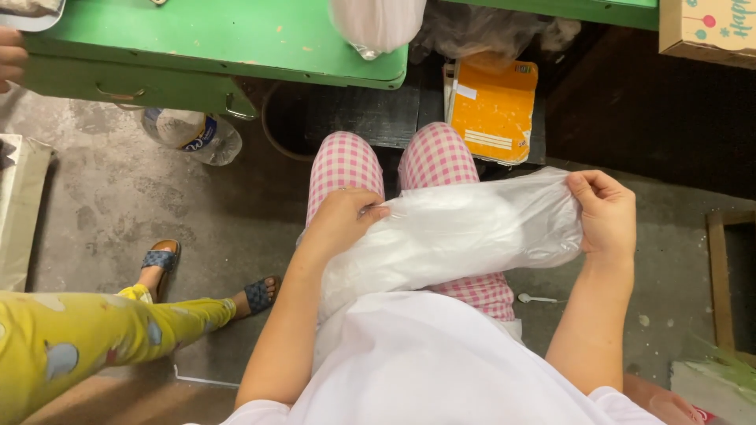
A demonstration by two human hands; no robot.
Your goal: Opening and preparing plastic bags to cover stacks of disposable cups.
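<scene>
Clear plastic bag (457, 236) stretched across lap, between both hands. Left hand (342, 220) fingers closed on bag's near end; right hand (606, 212) fingers pinch far edge. Green bench (213, 39) well beyond fingers.

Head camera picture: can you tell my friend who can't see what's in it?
A seated person's left hand and right hand hold a clear plastic bag stretched across their pink checked trousers. Ahead stands a green table with an orange packet on the floor beside it, and another person's legs in yellow trousers show at the left.
</scene>
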